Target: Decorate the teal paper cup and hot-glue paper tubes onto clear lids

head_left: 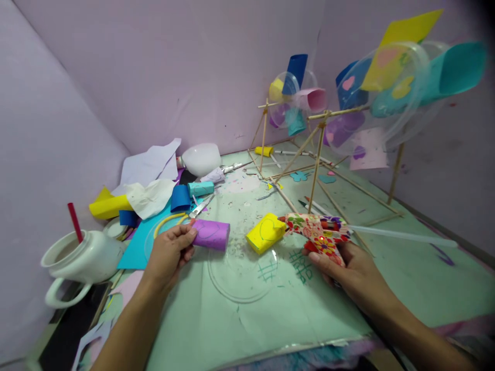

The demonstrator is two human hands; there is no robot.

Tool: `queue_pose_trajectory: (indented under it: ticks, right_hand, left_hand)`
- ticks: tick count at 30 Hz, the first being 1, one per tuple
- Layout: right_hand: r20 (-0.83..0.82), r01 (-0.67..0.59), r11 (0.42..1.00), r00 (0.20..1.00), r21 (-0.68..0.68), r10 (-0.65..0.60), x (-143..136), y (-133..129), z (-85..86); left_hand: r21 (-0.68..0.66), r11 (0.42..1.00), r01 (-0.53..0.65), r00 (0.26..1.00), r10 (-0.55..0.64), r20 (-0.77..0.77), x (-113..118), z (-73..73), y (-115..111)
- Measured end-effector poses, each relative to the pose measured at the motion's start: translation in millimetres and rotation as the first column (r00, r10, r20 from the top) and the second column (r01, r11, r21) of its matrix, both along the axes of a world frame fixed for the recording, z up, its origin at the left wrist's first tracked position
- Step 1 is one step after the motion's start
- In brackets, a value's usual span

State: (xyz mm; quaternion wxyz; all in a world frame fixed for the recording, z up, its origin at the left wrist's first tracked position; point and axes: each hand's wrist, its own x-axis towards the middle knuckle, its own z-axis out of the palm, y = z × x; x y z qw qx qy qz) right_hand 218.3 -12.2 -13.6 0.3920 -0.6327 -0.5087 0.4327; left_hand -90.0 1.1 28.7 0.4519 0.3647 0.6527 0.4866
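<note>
My left hand (174,252) pinches one end of a purple paper tube (211,235), held low over the table's middle. Wrapped round the handle of a flower-patterned hot glue gun (323,238), my right hand (348,268) keeps its nozzle pointing left. A long clear glue stick (402,236) sticks out of the gun's back. Between the hands is a yellow paper tube (265,233) with a drawn outline; the nozzle overlaps its right end, and I cannot tell whether they touch. Below the tubes lies a clear round plastic lid (240,288).
Two stick frames bear wheels of clear discs and coloured paper tubes, a near wheel (398,98) and a far wheel (288,98). Scissors (201,206), a teal tube (201,188) and paper scraps (150,198) lie left. A white pot (83,257) stands at the left edge.
</note>
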Motion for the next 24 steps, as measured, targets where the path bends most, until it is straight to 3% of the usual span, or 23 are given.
queue_pose_trajectory:
  ticks: [5, 12, 17, 21, 24]
  right_hand:
    - [-0.003, 0.051, 0.997, 0.999, 0.053, -0.051, -3, -1, -2.5]
    - [0.065, 0.028, 0.998, 0.997, 0.063, -0.032, 0, 0, -4.7]
    - [0.018, 0.055, 0.998, 0.998, 0.039, -0.056, -3, -1, -1.2]
    - [0.010, 0.072, 0.996, 0.997, 0.048, -0.073, -5, -2, 2.0]
    - [0.008, 0.078, 0.995, 0.997, 0.059, -0.079, -5, -2, 2.5]
  left_hand:
    - [0.013, 0.998, 0.066, 0.997, -0.066, -0.030, 6, -11.2, 15]
    - [-0.016, 0.993, 0.120, 0.987, -0.121, -0.101, 12, -2.6, 37]
    - [0.003, 0.990, 0.140, 0.977, -0.138, -0.163, 18, -1.5, 48]
    - [0.016, 0.991, 0.132, 0.971, -0.126, -0.204, 21, 3.2, 48]
    - [0.015, 0.998, 0.060, 0.954, -0.053, -0.294, 20, 7.8, 41]
